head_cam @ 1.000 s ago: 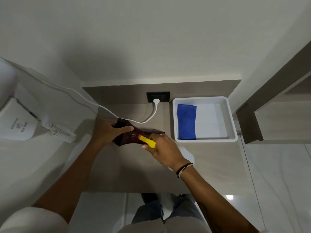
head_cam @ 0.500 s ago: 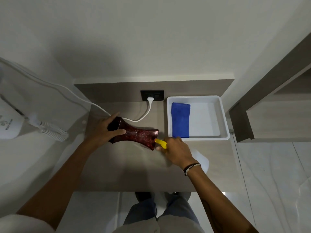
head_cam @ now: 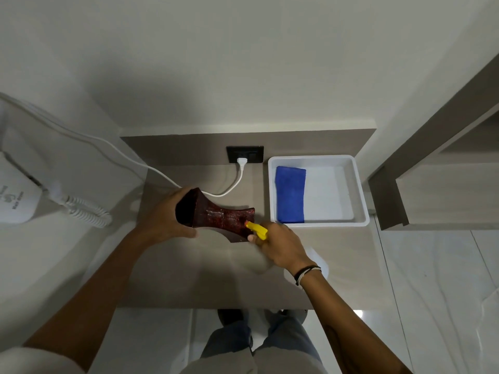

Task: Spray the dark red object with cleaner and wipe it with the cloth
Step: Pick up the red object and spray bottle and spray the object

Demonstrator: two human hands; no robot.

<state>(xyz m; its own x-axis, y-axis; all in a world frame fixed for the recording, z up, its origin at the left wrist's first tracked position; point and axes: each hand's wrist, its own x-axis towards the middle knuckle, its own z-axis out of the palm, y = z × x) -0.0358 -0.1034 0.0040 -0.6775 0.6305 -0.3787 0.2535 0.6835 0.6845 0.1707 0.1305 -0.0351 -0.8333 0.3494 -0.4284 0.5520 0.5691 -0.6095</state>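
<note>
I see the dark red object (head_cam: 216,217) lying on its side near the middle of the counter (head_cam: 189,273), a little toward the back edge. It is a vase-like piece with a wide dark opening that faces the left side. My left hand (head_cam: 162,217) holds this wide end, with the fingers (head_cam: 186,233) closed around its rim. My right hand (head_cam: 280,245) is wrapped around a spray bottle (head_cam: 256,230); only the yellow nozzle head shows well, and it points at the right end of the dark red object, almost touching it. The pale body of the bottle is mostly hidden under the hand and is blurred.

At the back right corner of the counter stands a white tray (head_cam: 360,195). The blue cloth (head_cam: 290,194) lies folded inside it, along its left wall. A white cable (head_cam: 232,188) goes from the black socket (head_cam: 245,154) at the back edge, behind the object, toward the left.
</note>
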